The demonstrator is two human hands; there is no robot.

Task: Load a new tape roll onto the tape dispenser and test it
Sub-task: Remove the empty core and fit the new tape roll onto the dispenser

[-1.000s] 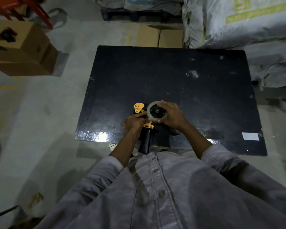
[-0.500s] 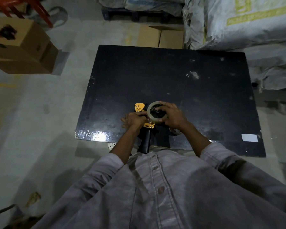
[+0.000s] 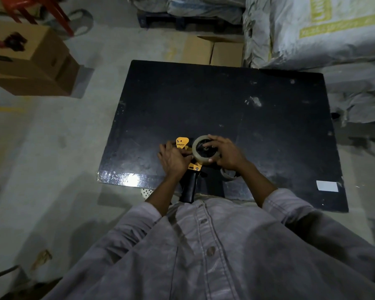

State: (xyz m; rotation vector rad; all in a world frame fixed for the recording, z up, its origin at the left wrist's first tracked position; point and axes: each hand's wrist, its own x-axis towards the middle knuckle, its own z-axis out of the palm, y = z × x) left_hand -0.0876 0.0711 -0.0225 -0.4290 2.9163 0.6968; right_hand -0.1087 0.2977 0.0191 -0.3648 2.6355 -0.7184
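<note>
A yellow tape dispenser [image 3: 182, 143] with a black handle lies on the near edge of the black table [image 3: 225, 105], its handle pointing toward me. A clear tape roll [image 3: 197, 153] sits on the dispenser's black hub. My right hand [image 3: 226, 153] rests over the roll's right side, fingers on its top and rim. My left hand [image 3: 173, 158] grips the yellow body of the dispenser just left of the roll. A second ring, seemingly an empty core [image 3: 230, 175], lies on the table under my right wrist, partly hidden.
A white label [image 3: 327, 185] is stuck near the table's right front corner. Cardboard boxes [image 3: 30, 61] stand on the floor to the left, with more boxes behind the table. Large white sacks [image 3: 323, 29] are stacked at the right. A red chair's legs [image 3: 30, 7] are at top left.
My right hand's fingers have shifted over the roll, which now lies flatter on the hub. My left hand stays on the dispenser.
</note>
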